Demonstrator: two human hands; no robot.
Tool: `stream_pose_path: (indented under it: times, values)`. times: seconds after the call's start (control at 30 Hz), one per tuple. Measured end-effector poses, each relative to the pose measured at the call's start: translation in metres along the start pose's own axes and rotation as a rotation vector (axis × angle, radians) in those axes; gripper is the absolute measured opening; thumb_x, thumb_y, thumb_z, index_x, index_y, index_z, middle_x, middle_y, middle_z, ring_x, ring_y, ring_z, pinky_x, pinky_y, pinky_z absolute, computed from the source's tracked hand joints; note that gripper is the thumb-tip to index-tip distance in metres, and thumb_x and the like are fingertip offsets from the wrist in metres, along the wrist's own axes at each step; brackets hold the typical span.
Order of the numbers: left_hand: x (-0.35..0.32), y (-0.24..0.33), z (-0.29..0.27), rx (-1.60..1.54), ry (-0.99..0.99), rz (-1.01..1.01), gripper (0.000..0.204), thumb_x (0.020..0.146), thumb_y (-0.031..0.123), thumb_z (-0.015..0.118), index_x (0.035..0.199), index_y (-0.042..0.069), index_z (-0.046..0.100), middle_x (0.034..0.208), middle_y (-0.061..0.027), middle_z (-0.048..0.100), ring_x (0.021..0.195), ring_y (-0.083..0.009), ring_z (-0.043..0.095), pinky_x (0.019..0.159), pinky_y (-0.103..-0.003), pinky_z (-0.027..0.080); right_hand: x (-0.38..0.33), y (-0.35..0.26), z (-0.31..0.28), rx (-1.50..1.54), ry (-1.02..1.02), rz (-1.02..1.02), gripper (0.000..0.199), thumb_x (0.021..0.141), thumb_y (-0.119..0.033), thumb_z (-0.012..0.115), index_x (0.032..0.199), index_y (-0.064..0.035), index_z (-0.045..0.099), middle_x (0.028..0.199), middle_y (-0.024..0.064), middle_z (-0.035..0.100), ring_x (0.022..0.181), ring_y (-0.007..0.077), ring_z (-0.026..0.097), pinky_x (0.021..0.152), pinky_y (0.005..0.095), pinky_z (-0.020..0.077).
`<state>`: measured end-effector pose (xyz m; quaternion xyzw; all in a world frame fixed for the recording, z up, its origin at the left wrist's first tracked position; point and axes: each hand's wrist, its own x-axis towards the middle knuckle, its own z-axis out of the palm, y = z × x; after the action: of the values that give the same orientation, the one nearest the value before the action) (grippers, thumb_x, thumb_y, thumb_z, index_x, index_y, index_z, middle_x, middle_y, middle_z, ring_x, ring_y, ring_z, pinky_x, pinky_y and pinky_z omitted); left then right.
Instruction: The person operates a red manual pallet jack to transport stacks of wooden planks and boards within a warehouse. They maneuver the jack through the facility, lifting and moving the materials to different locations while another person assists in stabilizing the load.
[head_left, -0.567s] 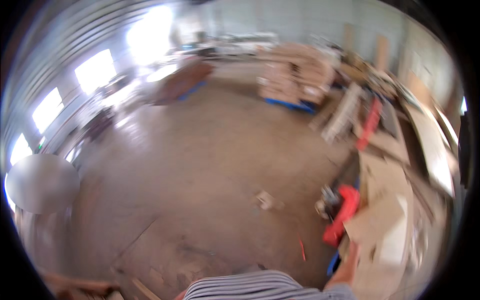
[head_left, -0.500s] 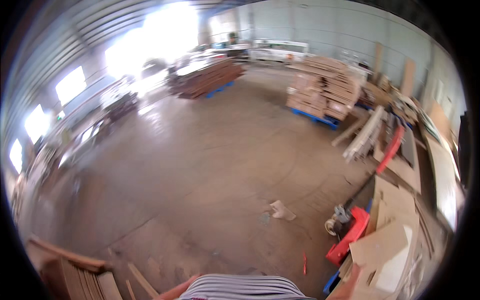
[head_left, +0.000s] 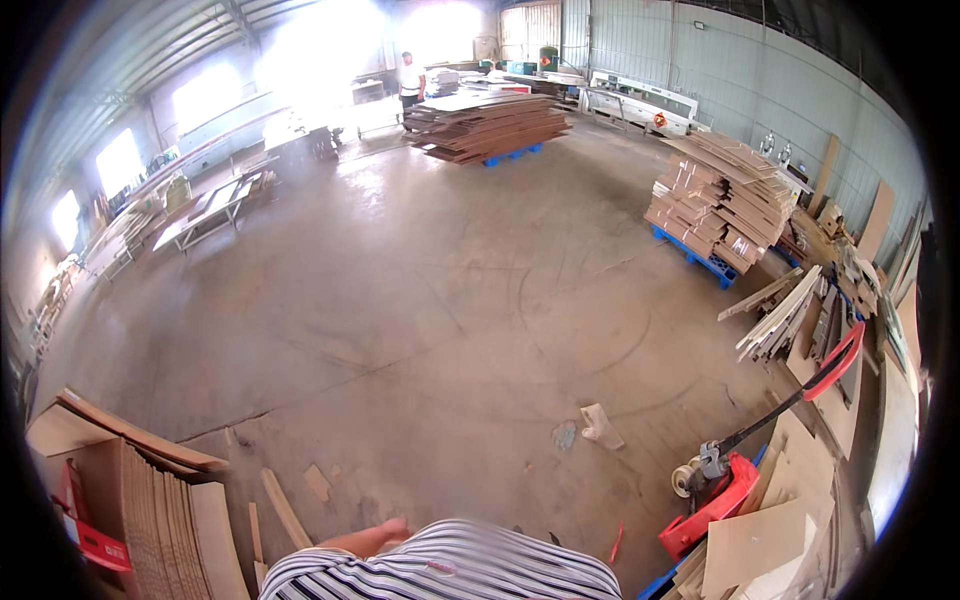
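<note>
My left hand (head_left: pixel 390 533) shows at the lower edge, in front of my striped shirt (head_left: pixel 450 565). Its fingers are small and partly hidden by the shirt, so whether they are open or closed is unclear. No held thing can be made out there. Closest to it on the floor lie thin wooden strips (head_left: pixel 283 508) and a flat scrap (head_left: pixel 316 483). My right hand is out of view. Off to the right stands a red pallet jack (head_left: pixel 735 495) with its handle leaning away, beside sheets of brown board (head_left: pixel 760 550).
Stacked brown panels (head_left: pixel 125 500) stand at the near left, with another red pallet jack (head_left: pixel 98 545) beside them. Loaded blue pallets (head_left: pixel 695 255) hold board stacks. A crumpled scrap (head_left: pixel 601 427) lies on the floor. Far off, a person (head_left: pixel 411 80) stands by a panel stack (head_left: pixel 480 130).
The view has swung left, so the room's contents have shifted right. My right hand has left the picture. The near-left panel stack shows more fully, and the far person has come into view.
</note>
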<state>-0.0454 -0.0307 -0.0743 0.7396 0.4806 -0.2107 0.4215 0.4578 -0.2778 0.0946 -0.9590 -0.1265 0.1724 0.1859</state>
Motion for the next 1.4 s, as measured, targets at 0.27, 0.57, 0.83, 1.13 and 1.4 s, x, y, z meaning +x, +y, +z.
stream_pose_path:
  times: [0.27, 0.57, 0.83, 1.13, 1.4]
  values:
    - [0.077, 0.120, -0.088, 0.036, 0.017, 0.090, 0.066, 0.086, 0.035, 0.060, 0.137, -0.003, 0.043, 0.125, -0.0307, 0.057, 0.117, -0.0452, 0.056, 0.098, -0.050, 0.046, 0.077, 0.075, -0.079, -0.188, 0.008, 0.122, 0.061, 0.093, -0.028, 0.056, 0.140, 0.0042, 0.037, 0.142, 0.0260, 0.042, 0.130, 0.0416, 0.042, 0.113, 0.0470, 0.0308]
    - [0.105, 0.244, -0.139, -0.215, 0.262, 0.713, 0.048, 0.095, 0.021, 0.053, 0.140, 0.010, 0.041, 0.118, -0.0180, 0.063, 0.109, -0.0384, 0.060, 0.092, -0.047, 0.048, 0.302, -0.053, -0.420, -0.179, 0.907, -0.183, 0.066, 0.092, -0.026, 0.058, 0.146, 0.0017, 0.033, 0.149, 0.0282, 0.034, 0.135, 0.0437, 0.036, 0.113, 0.0467, 0.0316]
    - [0.163, 0.087, -0.083, -0.100, 0.098, -0.164, 0.072, 0.082, 0.051, 0.066, 0.137, 0.006, 0.050, 0.126, -0.0263, 0.059, 0.117, -0.0431, 0.057, 0.098, -0.046, 0.046, 0.429, -0.182, -0.459, -0.079, 0.718, -0.326, 0.064, 0.089, -0.025, 0.060, 0.144, -0.0018, 0.037, 0.143, 0.0273, 0.039, 0.129, 0.0425, 0.042, 0.108, 0.0470, 0.0351]
    - [0.287, 0.209, -0.175, -0.104, -0.011, -0.069, 0.072, 0.084, 0.053, 0.062, 0.138, 0.006, 0.050, 0.130, -0.0252, 0.058, 0.120, -0.0415, 0.055, 0.101, -0.045, 0.045, 0.382, -0.238, -0.257, -0.021, 0.074, -0.254, 0.063, 0.086, -0.024, 0.063, 0.142, -0.0056, 0.041, 0.137, 0.0263, 0.045, 0.122, 0.0412, 0.048, 0.103, 0.0472, 0.0390]
    - [0.503, 0.365, -0.312, 0.470, -0.045, 0.553, 0.041, 0.099, 0.034, 0.045, 0.130, 0.010, 0.055, 0.136, -0.0210, 0.052, 0.117, -0.0394, 0.055, 0.099, -0.047, 0.046, 0.373, -0.319, -0.218, 0.040, 0.088, -0.165, 0.062, 0.083, -0.023, 0.066, 0.140, -0.0091, 0.045, 0.132, 0.0253, 0.051, 0.117, 0.0401, 0.053, 0.098, 0.0474, 0.0425]
